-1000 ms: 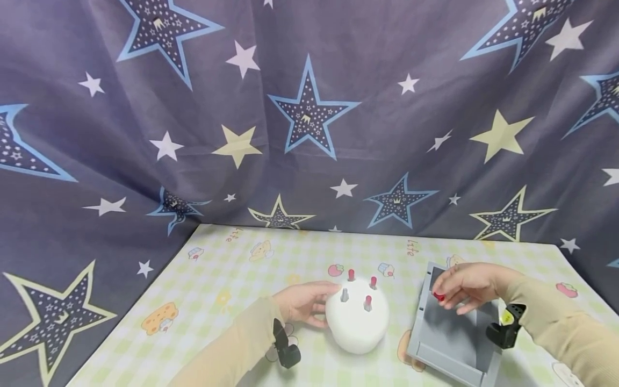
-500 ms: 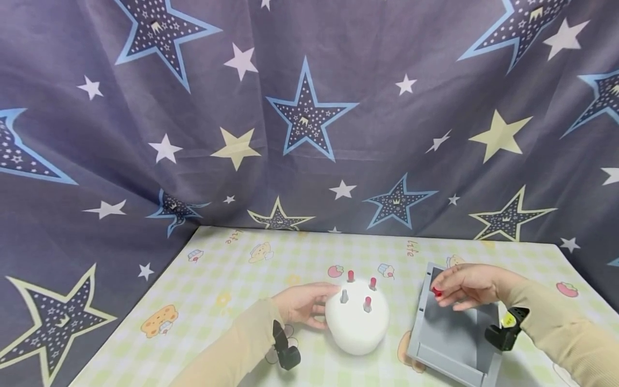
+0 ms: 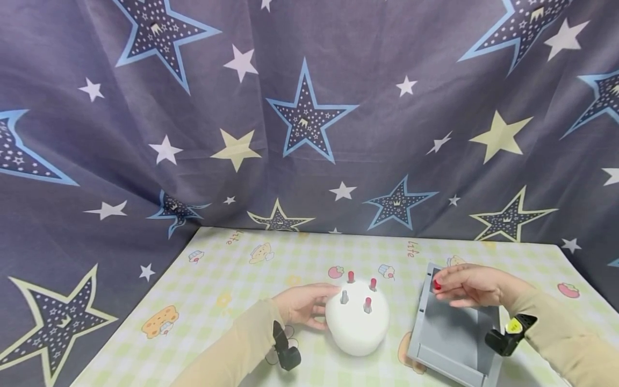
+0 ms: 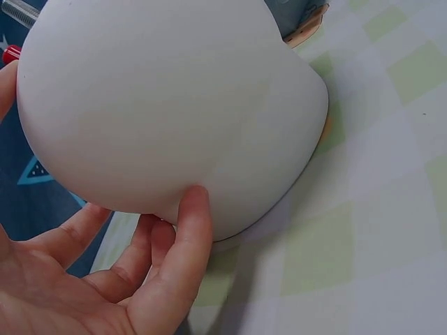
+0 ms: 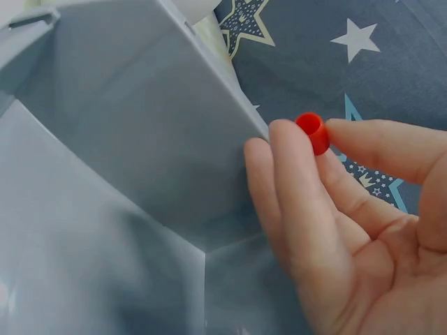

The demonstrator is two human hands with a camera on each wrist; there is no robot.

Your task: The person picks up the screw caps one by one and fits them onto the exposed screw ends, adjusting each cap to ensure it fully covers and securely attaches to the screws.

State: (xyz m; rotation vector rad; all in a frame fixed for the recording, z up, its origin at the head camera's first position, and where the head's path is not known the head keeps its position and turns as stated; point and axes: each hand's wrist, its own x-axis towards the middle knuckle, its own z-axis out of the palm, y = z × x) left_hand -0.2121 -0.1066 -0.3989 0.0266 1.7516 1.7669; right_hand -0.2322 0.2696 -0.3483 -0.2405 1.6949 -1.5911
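Note:
A white, rounded body [image 3: 358,328] stands on the table, with several upright metal posts on its top. Red caps [image 3: 373,284] cover three of them; one threaded post [image 3: 344,296] is bare. My left hand [image 3: 306,305] holds the body's left side, thumb near the top and fingers lower down, as the left wrist view [image 4: 126,279] also shows. Over the far left part of a grey bin [image 3: 450,333], my right hand [image 3: 471,285] pinches a small, hollow red cap [image 5: 314,134] between thumb and fingertips. Its open end shows in the right wrist view.
The bin's raised walls [image 3: 418,322] stand right of the white body, with a gap of tablecloth [image 3: 398,317] between them. A star-patterned curtain [image 3: 309,177] hangs along the table's back edge and left side.
My right hand has shifted slightly away from me, and the pinched red cap has turned more upright. My left hand and the white body have stayed in place.

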